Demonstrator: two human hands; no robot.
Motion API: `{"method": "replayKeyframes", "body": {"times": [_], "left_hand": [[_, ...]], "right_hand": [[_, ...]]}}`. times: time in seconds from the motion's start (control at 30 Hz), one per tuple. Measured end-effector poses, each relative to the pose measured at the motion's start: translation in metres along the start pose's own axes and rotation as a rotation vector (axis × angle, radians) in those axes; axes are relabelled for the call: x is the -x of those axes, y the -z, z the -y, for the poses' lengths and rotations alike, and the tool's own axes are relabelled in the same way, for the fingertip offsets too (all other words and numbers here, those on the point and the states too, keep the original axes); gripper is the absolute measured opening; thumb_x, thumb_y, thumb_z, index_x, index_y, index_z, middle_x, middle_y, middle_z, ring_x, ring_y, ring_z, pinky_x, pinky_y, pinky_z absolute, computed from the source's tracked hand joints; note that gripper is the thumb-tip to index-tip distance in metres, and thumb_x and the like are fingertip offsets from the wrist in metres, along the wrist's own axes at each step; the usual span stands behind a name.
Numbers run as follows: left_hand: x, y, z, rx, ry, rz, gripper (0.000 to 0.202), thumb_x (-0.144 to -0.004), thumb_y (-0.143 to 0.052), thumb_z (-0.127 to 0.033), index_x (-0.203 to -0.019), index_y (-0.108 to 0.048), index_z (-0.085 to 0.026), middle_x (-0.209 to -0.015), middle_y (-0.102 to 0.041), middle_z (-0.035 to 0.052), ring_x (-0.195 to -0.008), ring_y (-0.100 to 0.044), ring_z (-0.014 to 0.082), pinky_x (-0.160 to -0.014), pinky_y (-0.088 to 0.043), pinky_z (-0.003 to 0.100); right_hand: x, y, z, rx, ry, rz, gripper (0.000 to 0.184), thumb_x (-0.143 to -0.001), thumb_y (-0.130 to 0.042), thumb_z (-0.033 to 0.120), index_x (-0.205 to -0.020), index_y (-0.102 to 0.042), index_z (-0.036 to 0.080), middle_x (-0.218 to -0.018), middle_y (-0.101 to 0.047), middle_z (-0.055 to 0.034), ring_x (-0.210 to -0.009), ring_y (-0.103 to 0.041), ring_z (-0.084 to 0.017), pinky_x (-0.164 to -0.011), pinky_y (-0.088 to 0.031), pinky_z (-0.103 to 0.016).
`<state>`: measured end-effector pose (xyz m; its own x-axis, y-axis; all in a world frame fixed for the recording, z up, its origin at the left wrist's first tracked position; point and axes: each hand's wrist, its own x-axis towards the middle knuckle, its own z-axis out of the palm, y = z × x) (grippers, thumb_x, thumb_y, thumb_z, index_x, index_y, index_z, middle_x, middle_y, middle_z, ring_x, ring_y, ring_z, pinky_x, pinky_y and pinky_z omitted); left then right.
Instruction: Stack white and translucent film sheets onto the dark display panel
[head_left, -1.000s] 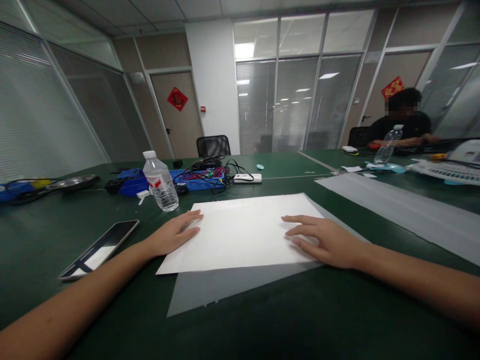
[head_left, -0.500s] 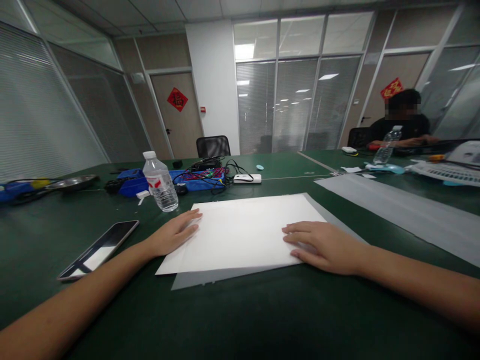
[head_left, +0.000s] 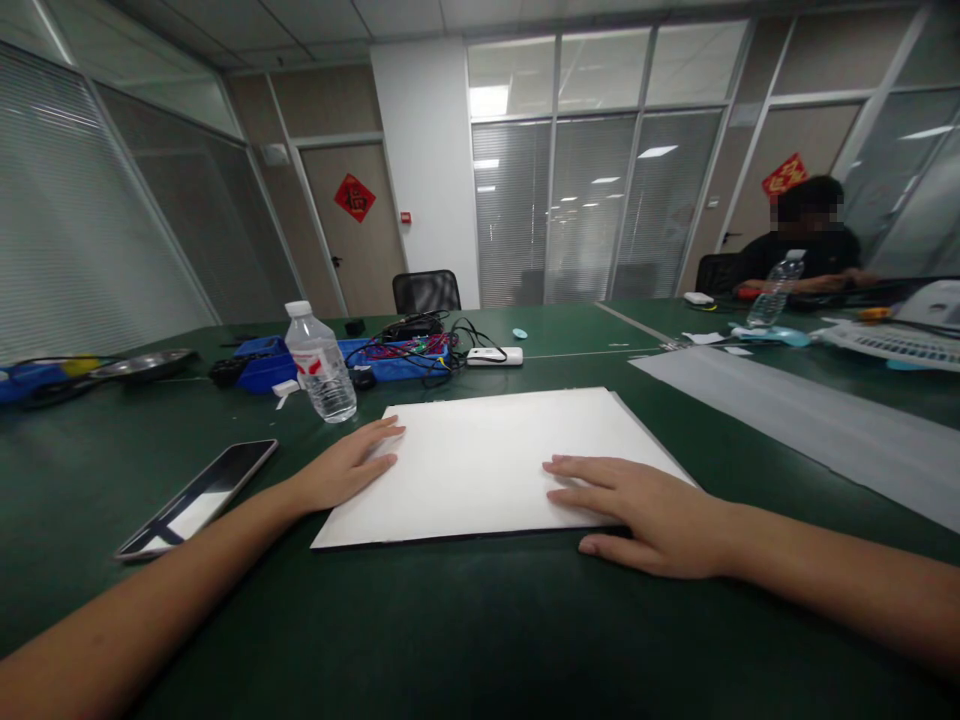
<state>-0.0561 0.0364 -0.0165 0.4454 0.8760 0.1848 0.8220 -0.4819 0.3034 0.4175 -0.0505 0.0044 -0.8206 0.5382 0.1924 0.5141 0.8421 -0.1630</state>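
A white sheet of paper (head_left: 457, 465) lies flat on the dark green table (head_left: 465, 630). A thin grey edge of the translucent sheet (head_left: 654, 437) shows along its right side; the rest of that sheet is hidden beneath. My left hand (head_left: 352, 463) rests with fingers stretched over the paper's left edge. On the right part, my right hand (head_left: 637, 510) lies with its fingers spread, the thumb on the table just off the near edge. Neither hand grips anything.
Left of the paper lie a phone (head_left: 199, 500) and an upright water bottle (head_left: 321, 365). Behind are blue trays (head_left: 401, 362) with wires and a white power strip (head_left: 495, 356). A long translucent sheet (head_left: 810, 420) stretches to the right. A person (head_left: 799, 255) sits at the far right.
The translucent sheet under the paper has shifted, so its near strip no longer sticks out. My right hand has moved slightly nearer and left; my left hand has stayed put.
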Motion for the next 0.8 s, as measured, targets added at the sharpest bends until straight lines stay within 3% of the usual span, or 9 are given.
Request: {"method": "replayKeyframes", "body": {"times": [0.17,0.63,0.73,0.8], "left_hand": [[0.000,0.001,0.002,0.038,-0.005,-0.013,0.079,-0.096,-0.045,-0.076,-0.148,-0.060,-0.018,-0.162,-0.051,0.0124,-0.152,-0.044,0.0325,-0.128,-0.030,0.047],[0.000,-0.001,0.010,0.082,-0.026,-0.018,0.066,-0.099,-0.047,-0.064,-0.146,-0.062,-0.021,-0.160,-0.053,0.0103,-0.152,-0.044,0.0320,-0.127,-0.031,0.050],[0.000,-0.001,0.011,0.077,-0.032,-0.011,0.063,-0.099,-0.047,-0.060,-0.146,-0.062,-0.021,-0.160,-0.053,0.0100,-0.152,-0.044,0.0312,-0.127,-0.031,0.049],[0.000,-0.001,0.012,0.066,-0.035,-0.005,0.062,-0.099,-0.047,-0.058,-0.147,-0.061,-0.021,-0.161,-0.053,0.0098,-0.152,-0.045,0.0305,-0.128,-0.030,0.049]], "right_hand": [[0.000,0.003,-0.011,-0.019,-0.005,0.016,0.051,-0.102,-0.060,0.046,-0.150,-0.061,0.029,-0.155,-0.058,-0.0090,-0.139,-0.057,-0.029,-0.117,-0.047,-0.049],[-0.003,0.004,-0.012,-0.170,-0.011,0.083,0.051,-0.107,-0.051,0.042,-0.158,-0.050,0.037,-0.164,-0.046,-0.0027,-0.151,-0.044,-0.025,-0.126,-0.035,-0.048],[-0.003,0.006,-0.030,-0.192,-0.038,0.098,0.050,-0.109,-0.046,0.044,-0.159,-0.048,0.039,-0.166,-0.044,-0.0004,-0.152,-0.042,-0.024,-0.127,-0.034,-0.049],[0.002,0.008,-0.058,-0.146,-0.129,0.035,0.052,-0.109,-0.042,0.048,-0.159,-0.048,0.035,-0.165,-0.045,-0.0029,-0.151,-0.043,-0.026,-0.126,-0.034,-0.052]]}}
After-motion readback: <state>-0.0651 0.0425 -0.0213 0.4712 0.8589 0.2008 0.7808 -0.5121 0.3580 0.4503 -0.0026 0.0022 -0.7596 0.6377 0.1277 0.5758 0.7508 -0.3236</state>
